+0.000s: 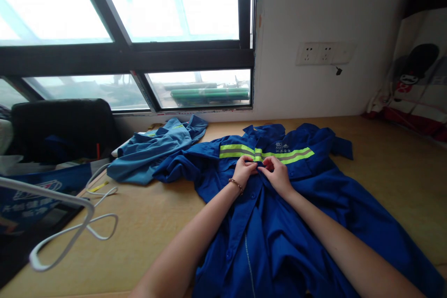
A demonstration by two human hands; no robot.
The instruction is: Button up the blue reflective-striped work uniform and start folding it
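Observation:
A bright blue work jacket point(314, 209) with a yellow-green reflective stripe point(296, 153) across the chest lies spread on a wooden surface point(146, 223). Both my hands meet at the jacket's front placket just below the stripe. My left hand point(244, 170), with a beaded bracelet on the wrist, pinches the left edge of the placket. My right hand point(275, 170) pinches the right edge, fingers pressed together against the left hand's. Whatever small part sits between the fingertips is hidden.
A lighter blue garment point(153, 151) lies crumpled to the left by the window. White wire hangers point(70, 228) rest at the left edge, over a dark blue bag point(31, 200). A black chair back point(59, 125) stands beyond. Wall sockets point(323, 53) sit above; printed fabric point(415, 88) hangs right.

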